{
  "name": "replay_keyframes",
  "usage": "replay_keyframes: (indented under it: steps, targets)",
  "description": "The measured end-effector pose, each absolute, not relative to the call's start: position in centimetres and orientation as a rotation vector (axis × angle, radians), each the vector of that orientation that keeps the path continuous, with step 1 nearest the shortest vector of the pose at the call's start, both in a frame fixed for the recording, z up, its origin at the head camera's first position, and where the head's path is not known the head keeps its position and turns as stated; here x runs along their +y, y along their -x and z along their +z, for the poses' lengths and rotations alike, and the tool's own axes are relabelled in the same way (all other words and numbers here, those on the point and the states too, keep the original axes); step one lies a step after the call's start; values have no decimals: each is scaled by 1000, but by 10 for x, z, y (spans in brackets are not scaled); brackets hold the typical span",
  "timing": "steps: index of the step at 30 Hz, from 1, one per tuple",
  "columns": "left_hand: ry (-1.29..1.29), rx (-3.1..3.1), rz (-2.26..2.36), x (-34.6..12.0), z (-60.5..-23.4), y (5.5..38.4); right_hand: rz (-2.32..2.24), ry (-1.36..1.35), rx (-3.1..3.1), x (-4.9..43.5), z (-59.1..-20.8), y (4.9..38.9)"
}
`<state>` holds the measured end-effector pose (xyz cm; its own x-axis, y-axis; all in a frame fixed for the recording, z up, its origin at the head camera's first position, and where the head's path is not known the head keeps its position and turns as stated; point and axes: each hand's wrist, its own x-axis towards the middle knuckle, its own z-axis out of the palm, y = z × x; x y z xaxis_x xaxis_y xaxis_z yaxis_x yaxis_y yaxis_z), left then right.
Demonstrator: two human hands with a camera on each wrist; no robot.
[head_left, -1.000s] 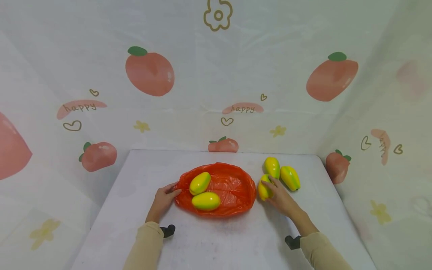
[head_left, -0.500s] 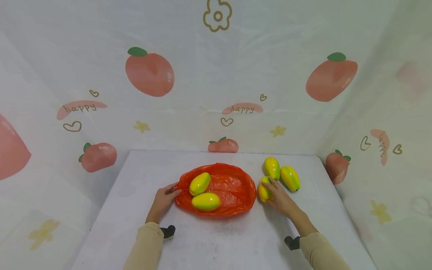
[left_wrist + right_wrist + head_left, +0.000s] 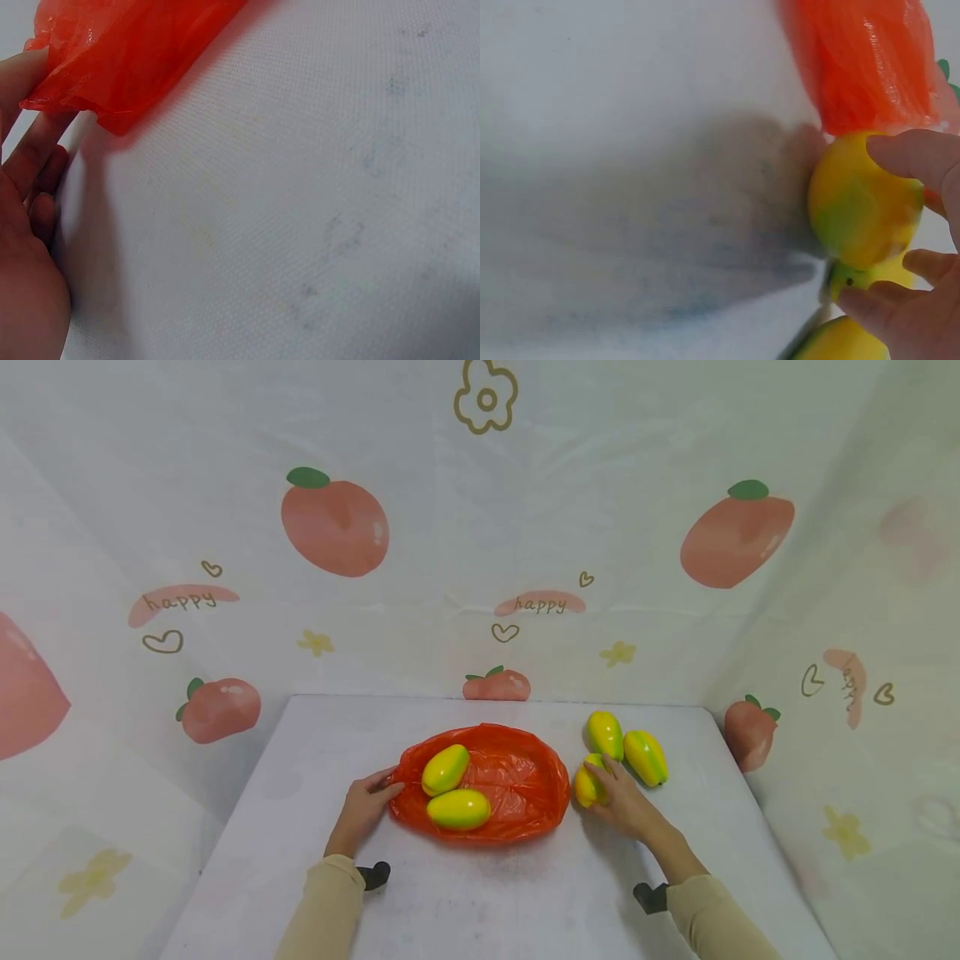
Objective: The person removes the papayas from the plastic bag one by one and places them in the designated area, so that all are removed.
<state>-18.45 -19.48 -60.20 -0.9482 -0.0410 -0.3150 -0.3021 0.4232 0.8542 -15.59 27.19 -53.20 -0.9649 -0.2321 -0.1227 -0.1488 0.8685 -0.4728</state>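
Note:
In the head view, a red plastic bag (image 3: 517,781) lies spread open like a shallow bowl on the white table. Two glossy yellow-green oval fruits rest inside its left half, one upper fruit (image 3: 446,770) and one lower fruit (image 3: 458,810). My left hand (image 3: 363,810) pinches the bag's left rim between thumb and fingers. Just right of the bag, my right hand (image 3: 630,802) grips a third yellow-green fruit (image 3: 862,202), thumb on one side and fingers on the other. This fruit appears to be at table level, close to the bag's right edge.
Behind the right hand lie two more yellow-green fruits, a back one (image 3: 604,735) and a right one (image 3: 646,757). The white table (image 3: 480,902) meets a patterned cloth backdrop (image 3: 450,527) at the back and sides. Dark camera mounts show at both wrists.
The fruit in my right hand has shifted very slightly toward me. My left hand, the bag and the other fruits stay in place.

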Motion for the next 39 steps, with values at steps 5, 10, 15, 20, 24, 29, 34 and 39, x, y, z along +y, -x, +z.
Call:
replay_keyframes:
  steps: [5, 10, 15, 20, 24, 29, 34, 39]
  targets:
    - [303, 2437, 1543, -195, -602, 184, -671, 283, 2883, 273, -526, 158]
    - [294, 2446, 1522, -195, -601, 181, -643, 195, 2851, 271, -520, 159]
    - [287, 2447, 1525, -195, -601, 178, -581, 178, 2869, 267, -511, 158]
    - [280, 2447, 1540, -194, -600, 179, -499, 244, 2935, 261, -503, 160]
    - [281, 2451, 1530, -193, -599, 179, -422, 305, 2991, 256, -499, 160]
    - [276, 2452, 1532, -192, -599, 180, -334, 367, 3033, 250, -495, 161]
    - [279, 2446, 1539, -192, -598, 180, -277, 439, 3041, 244, -492, 162]
    - [279, 2441, 1548, -192, -598, 181, -272, 524, 3024, 238, -491, 166]
